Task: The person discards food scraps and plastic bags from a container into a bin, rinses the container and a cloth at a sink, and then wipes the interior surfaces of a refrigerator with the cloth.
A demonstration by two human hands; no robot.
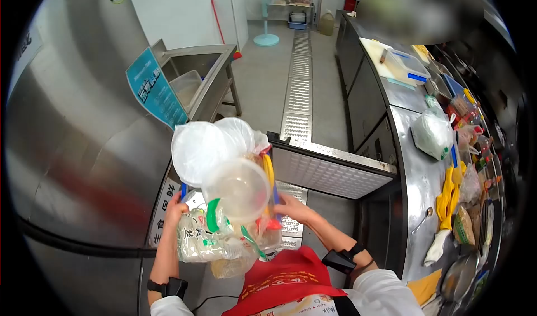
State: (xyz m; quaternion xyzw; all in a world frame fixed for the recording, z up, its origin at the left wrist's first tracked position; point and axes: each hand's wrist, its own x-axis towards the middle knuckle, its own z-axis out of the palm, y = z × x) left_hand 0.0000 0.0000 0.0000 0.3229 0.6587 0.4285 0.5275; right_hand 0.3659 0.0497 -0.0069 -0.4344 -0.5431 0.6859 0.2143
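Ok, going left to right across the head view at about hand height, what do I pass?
Steel cabinet wall → left hand gripping the noodle packet → clear tub → right hand → open under-counter door → white bag on the counter.

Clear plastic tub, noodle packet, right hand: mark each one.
clear plastic tub [241, 190], head view, on its see-through bottom.
noodle packet [196, 243], head view, middle of its front face.
right hand [292, 207], head view, back of the hand.
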